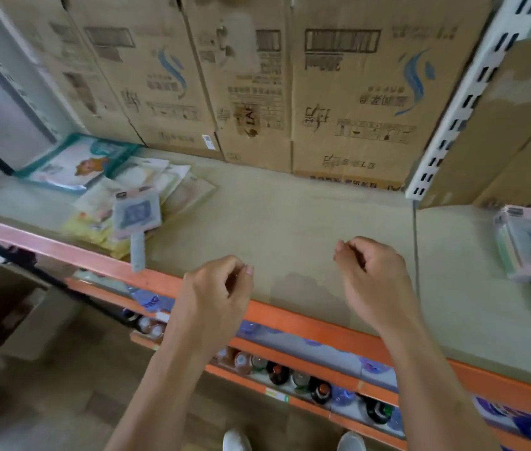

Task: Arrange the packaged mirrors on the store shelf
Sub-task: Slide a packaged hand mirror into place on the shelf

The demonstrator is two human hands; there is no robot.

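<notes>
Handled packaged mirror [137,219], laid on a packet pile [95,203] with handle overhanging the orange shelf rail [306,323], was judged liable to be knocked off by the left hand [215,291] or right hand [375,281], both held loosely curled, empty, above that rail.

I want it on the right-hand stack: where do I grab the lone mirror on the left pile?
Probably its handle, coming from the front with the left hand. The handle juts off the pile of packets to the shelf's front edge, so fingers can close round it; the head lies flat.
</notes>
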